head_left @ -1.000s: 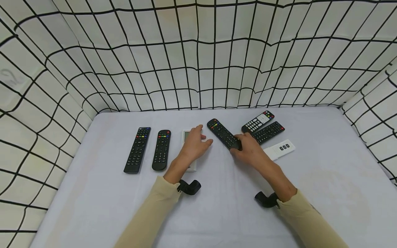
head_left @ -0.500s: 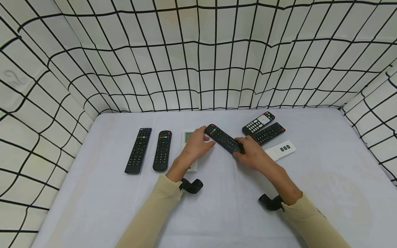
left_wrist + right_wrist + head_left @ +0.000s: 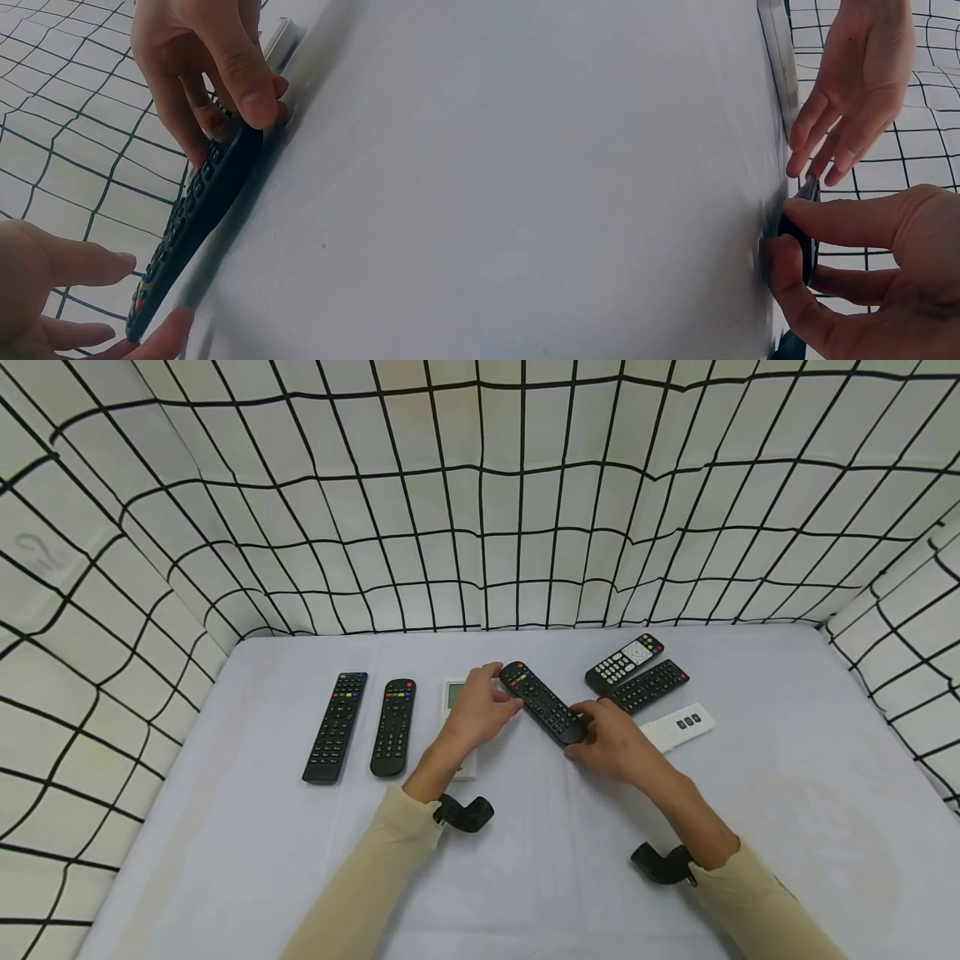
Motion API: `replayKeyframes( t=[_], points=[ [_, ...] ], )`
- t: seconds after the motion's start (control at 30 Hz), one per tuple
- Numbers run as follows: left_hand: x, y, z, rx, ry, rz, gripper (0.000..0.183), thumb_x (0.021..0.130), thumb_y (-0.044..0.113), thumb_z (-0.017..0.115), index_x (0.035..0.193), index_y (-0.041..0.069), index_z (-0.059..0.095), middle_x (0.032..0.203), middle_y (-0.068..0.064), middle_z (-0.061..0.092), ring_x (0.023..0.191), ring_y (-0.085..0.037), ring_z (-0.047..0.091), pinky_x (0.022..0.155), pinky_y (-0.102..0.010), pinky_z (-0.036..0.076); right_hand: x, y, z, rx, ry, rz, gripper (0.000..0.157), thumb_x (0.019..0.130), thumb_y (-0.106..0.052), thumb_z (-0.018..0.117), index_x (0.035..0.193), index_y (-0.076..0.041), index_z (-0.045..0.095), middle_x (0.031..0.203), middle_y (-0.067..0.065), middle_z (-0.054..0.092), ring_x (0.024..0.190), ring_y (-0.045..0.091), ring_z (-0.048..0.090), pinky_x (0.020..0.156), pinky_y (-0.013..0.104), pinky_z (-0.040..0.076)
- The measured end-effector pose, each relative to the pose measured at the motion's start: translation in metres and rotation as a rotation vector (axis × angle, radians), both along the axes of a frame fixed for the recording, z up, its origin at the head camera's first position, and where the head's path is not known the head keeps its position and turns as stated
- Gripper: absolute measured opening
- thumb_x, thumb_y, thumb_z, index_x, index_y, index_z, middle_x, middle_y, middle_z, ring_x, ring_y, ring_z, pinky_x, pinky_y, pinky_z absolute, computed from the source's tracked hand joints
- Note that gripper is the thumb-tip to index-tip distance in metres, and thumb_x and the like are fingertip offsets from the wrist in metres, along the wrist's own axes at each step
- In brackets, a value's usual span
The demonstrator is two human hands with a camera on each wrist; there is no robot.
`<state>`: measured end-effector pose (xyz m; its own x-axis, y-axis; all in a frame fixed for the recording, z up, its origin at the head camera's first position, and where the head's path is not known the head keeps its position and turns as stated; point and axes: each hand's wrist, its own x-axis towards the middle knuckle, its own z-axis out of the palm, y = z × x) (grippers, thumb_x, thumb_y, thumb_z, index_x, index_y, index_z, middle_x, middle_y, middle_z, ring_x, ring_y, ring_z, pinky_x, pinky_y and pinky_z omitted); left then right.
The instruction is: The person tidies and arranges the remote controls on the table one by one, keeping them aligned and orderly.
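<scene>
A black remote control (image 3: 546, 702) with coloured buttons slants between the two hands, held off the white tabletop. My right hand (image 3: 618, 745) pinches its lower end between thumb and fingers. At the far end my left hand (image 3: 474, 710) has its thumb and fingers spread; in the left wrist view a fingertip of this left hand (image 3: 45, 300) meets the tip of the remote control (image 3: 202, 195). Below the left hand lies a white remote with a small screen (image 3: 454, 691), mostly covered by that hand. The right wrist view shows the remote nearly edge-on.
Two black remotes, a long one (image 3: 335, 728) and a rounded one (image 3: 393, 728), lie at left. To the right are a black remote with white keys (image 3: 625, 662), a small black remote (image 3: 649, 686) and a white remote (image 3: 681, 725). Black netting (image 3: 480, 535) surrounds the table (image 3: 540, 860).
The right hand has drawn the black remote slightly nearer and to the right. My left hand has shifted a little right, so its fingers now meet the remote's far end.
</scene>
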<state>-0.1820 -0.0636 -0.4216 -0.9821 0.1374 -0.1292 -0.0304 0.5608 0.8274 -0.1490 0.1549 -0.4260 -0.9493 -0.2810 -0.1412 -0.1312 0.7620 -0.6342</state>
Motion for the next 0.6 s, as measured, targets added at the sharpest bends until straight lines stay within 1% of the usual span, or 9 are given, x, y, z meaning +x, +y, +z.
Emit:
replayKeyframes(
  t=[0.13, 0.27, 0.37, 0.47, 0.6],
  points=[
    [0.0, 0.001, -0.001, 0.095, -0.007, 0.035, 0.071, 0.097, 0.009, 0.072, 0.158, 0.0, 0.037, 0.155, -0.023, 0.044, 0.116, -0.034, 0.071, 0.085, -0.035, 0.062, 0.005, 0.0, 0.0, -0.043, -0.001, -0.001, 0.06, 0.086, -0.009, 0.084, 0.137, 0.007, 0.058, 0.115, 0.023, 0.061, 0.1, 0.029, 0.067, 0.084, 0.038, 0.057],
    [0.001, 0.004, 0.0, 0.212, -0.034, 0.075, 0.072, 0.095, 0.005, 0.073, 0.158, 0.004, 0.038, 0.155, -0.019, 0.043, 0.111, -0.033, 0.073, 0.082, -0.032, 0.063, 0.009, -0.002, 0.0, -0.063, -0.017, -0.022, 0.061, 0.085, -0.013, 0.086, 0.136, 0.005, 0.059, 0.117, 0.022, 0.063, 0.098, 0.026, 0.065, 0.082, 0.036, 0.055],
    [0.001, 0.006, 0.002, 0.267, -0.038, 0.096, 0.074, 0.093, 0.003, 0.075, 0.158, 0.006, 0.039, 0.155, -0.017, 0.042, 0.116, -0.032, 0.071, 0.083, -0.032, 0.063, 0.012, -0.005, 0.0, -0.083, -0.029, -0.044, 0.062, 0.085, -0.014, 0.087, 0.136, 0.005, 0.059, 0.117, 0.021, 0.064, 0.097, 0.025, 0.063, 0.08, 0.034, 0.054],
    [0.002, 0.008, 0.003, 0.311, -0.031, 0.106, 0.076, 0.091, 0.001, 0.076, 0.158, 0.006, 0.039, 0.156, -0.017, 0.041, 0.12, -0.033, 0.069, 0.085, -0.033, 0.063, 0.015, -0.008, -0.002, -0.105, -0.023, -0.056, 0.063, 0.084, -0.015, 0.087, 0.136, 0.004, 0.058, 0.115, 0.018, 0.063, 0.096, 0.024, 0.063, 0.078, 0.031, 0.053],
    [0.002, 0.009, 0.003, 0.33, -0.008, 0.124, 0.077, 0.088, -0.001, 0.078, 0.155, 0.006, 0.043, 0.155, -0.018, 0.039, 0.125, -0.034, 0.066, 0.086, -0.033, 0.064, 0.017, -0.014, -0.002, -0.156, -0.02, -0.074, 0.065, 0.083, -0.013, 0.088, 0.138, 0.003, 0.057, 0.111, 0.016, 0.061, 0.092, 0.022, 0.061, 0.074, 0.026, 0.051]
  ],
)
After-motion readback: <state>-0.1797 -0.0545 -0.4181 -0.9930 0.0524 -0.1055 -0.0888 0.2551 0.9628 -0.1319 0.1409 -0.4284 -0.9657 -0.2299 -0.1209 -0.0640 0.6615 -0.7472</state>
